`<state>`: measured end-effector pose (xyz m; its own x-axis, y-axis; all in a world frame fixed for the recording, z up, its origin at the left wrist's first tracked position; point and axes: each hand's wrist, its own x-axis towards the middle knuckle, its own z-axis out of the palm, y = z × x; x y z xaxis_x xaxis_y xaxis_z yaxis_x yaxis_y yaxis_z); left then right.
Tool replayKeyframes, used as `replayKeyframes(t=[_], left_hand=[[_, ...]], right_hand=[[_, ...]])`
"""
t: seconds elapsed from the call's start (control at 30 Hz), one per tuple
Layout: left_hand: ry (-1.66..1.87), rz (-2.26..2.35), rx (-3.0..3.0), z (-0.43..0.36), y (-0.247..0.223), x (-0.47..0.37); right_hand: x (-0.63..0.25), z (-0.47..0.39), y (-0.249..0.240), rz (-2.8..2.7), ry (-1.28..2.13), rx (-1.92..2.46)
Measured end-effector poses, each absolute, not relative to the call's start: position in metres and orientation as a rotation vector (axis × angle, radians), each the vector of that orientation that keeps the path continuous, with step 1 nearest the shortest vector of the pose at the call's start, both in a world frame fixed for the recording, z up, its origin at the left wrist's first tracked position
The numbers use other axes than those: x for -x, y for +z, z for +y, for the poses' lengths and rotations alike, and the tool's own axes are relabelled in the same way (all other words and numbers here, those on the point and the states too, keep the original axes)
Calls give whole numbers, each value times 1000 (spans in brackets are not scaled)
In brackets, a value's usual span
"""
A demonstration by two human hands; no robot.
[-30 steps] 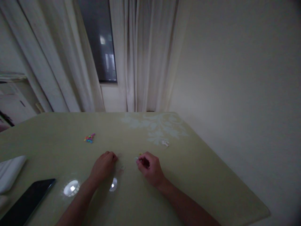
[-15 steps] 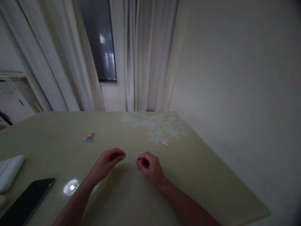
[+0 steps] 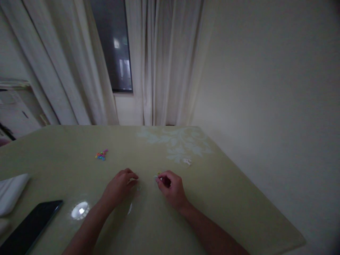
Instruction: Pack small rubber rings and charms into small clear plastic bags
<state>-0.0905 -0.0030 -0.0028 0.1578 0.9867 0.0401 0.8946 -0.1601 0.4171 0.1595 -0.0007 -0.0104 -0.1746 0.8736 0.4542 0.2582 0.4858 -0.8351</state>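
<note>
Slightly apart, hands low over table

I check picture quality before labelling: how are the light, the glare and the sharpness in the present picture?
Head view: dim overall; round white glare on the glossy pale-green tabletop, left of the bare left forearm. Head view: a soft shadow right of that forearm. Head view: the small multicoloured pile and the tiny pale piece at the bare right hand lack fine detail.
</note>
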Motion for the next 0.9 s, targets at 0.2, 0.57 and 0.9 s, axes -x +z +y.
replayKeyframes(t=[0.2,0.57,0.9], left_hand=[[278,1700,-2194,-11,4,73],[763,1572,-2049,-17,4,45],[1309,1365,-1695,-22,4,32]], right_hand=[[-162,9,-12,-1490,868,1056],[-165,11,-7,-1490,972,1027],[-157,2,-11,-1603,1031,934]])
